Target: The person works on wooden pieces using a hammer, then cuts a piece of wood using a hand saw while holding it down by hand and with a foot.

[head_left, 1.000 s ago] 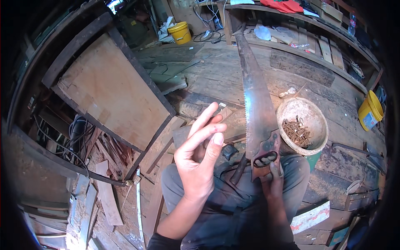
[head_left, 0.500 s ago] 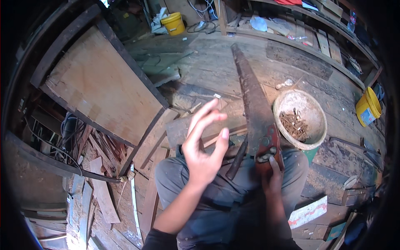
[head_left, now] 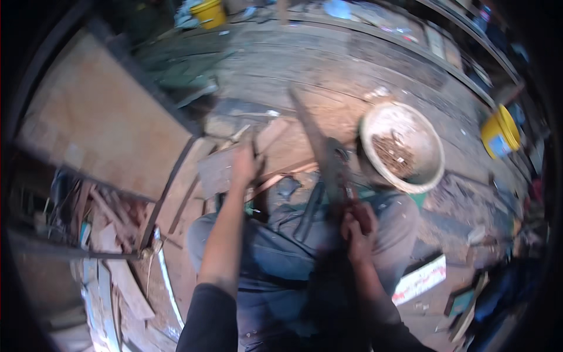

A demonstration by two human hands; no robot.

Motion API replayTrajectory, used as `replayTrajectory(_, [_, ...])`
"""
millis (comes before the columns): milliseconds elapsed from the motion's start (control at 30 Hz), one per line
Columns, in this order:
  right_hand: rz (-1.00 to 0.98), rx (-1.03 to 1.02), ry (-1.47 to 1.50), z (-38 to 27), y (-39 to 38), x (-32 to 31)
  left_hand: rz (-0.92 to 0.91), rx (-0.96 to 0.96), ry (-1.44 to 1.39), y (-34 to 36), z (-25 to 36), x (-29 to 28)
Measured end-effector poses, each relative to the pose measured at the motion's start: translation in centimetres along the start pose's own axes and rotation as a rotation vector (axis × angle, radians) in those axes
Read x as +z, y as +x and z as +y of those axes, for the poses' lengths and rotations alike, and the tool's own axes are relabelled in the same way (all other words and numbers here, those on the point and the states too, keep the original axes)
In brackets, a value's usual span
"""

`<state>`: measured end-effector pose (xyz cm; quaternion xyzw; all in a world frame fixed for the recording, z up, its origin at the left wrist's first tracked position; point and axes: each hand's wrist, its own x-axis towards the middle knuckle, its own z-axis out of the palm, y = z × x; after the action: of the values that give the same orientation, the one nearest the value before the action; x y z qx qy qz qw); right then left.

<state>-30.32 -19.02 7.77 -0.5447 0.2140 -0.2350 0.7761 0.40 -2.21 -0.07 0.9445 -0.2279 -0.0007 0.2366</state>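
Observation:
My right hand (head_left: 360, 226) is wrapped round the handle of a handsaw (head_left: 313, 134). The saw's rusty blade points away from me and now shows narrow, turned nearly edge-on. My left hand (head_left: 243, 165) is down at a wooden board (head_left: 214, 171) in front of my knees; motion smears its fingers, so I cannot make out whether they grip or only rest there. The blade is over or beside the right part of the wood; whether it touches, I cannot tell. Between my knees, left of the saw handle, lies a dark-handled tool (head_left: 309, 212).
A pale round bowl (head_left: 433, 134) holding many small rusty pieces, perhaps nails, stands beyond my right knee. Yellow buckets (head_left: 501, 132) stand far right and far left. A framed wooden panel (head_left: 111, 117) rises at left, with scrap strips (head_left: 126, 276) below it. Sawdust lies on the plank floor.
My left hand has gone from raised with spread fingers down to the board. The saw has turned from broadside to nearly edge-on. The whole view has shifted and blurred.

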Motion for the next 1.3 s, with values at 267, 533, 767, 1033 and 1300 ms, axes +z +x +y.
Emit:
replayTrajectory(267, [0.213,-0.356,-0.296,3.0,1.1,0.2,-0.025,0.03,-0.21,0.3,-3.2,2.7])
replayTrajectory(533, [0.166,-0.238,-0.361,3.2,0.7,0.3,0.038,0.142,-0.161,-0.1,-5.4,2.7])
replayTrajectory(767, [0.063,-0.231,-0.312,2.3,0.1,0.3,0.007,0.148,-0.277,0.3,-5.6,3.5])
replayTrajectory(1033, [0.102,-0.367,-0.391,2.6,0.3,0.3,-0.108,-0.028,-0.406,-2.3,-0.9,0.7])
replayTrajectory(1300, [0.068,-0.309,-0.388,3.8,0.7,0.0,-0.151,-0.184,-0.612,-3.0,1.2,-0.1])
